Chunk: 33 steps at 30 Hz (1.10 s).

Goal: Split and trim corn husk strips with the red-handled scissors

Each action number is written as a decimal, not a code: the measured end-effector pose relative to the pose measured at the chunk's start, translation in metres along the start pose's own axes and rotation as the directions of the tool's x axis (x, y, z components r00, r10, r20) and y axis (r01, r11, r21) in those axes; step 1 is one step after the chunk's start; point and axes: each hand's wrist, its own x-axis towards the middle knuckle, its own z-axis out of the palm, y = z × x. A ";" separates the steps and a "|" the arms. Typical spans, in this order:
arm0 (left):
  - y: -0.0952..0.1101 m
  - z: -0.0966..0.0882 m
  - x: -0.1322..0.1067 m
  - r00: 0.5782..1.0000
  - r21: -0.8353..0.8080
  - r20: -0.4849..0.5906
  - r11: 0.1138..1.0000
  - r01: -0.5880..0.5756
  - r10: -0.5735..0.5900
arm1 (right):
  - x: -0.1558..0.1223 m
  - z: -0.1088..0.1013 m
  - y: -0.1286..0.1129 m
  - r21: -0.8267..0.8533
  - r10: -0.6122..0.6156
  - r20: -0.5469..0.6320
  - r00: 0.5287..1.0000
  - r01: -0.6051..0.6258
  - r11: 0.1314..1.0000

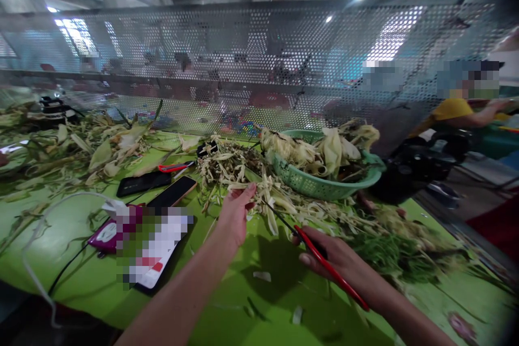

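Note:
My left hand (237, 211) is over the middle of the green table, its thumb and fingers pinched on a pale dried corn husk strip (240, 186). To its right, my right hand (324, 254) grips red-handled scissors (330, 270). Their thin dark blades point up and left toward the husk pieces (272, 194) just beyond my left hand. The fingers of my right hand partly hide the handles, and I cannot tell how far the blades are apart. A heap of curled dry husk scraps (233, 165) lies just behind my left hand.
A green plastic basket (320, 188) of husks stands behind my right hand. Left are phones (144, 184), a purple tissue pack (106, 237), a cable (36, 227) and another red-handled tool (175, 166). A perforated metal screen (227, 43) closes the back; a person in yellow (452, 110) is far right.

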 end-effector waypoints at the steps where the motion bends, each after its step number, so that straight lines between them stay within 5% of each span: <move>1: 0.000 0.000 0.000 1.000 0.000 0.000 1.000 0.004 -0.004 | 0.000 0.000 0.000 0.000 0.004 0.007 1.000 -0.004 1.000; 24: -0.010 0.001 -0.002 0.998 0.034 0.061 0.999 -0.004 0.002 | 0.009 0.010 0.017 0.057 0.062 -0.012 0.998 -0.061 0.996; 33: -0.001 0.004 -0.005 1.000 -0.002 -0.004 1.000 -0.014 0.014 | 0.005 0.007 0.011 0.002 0.050 -0.015 0.999 -0.050 0.999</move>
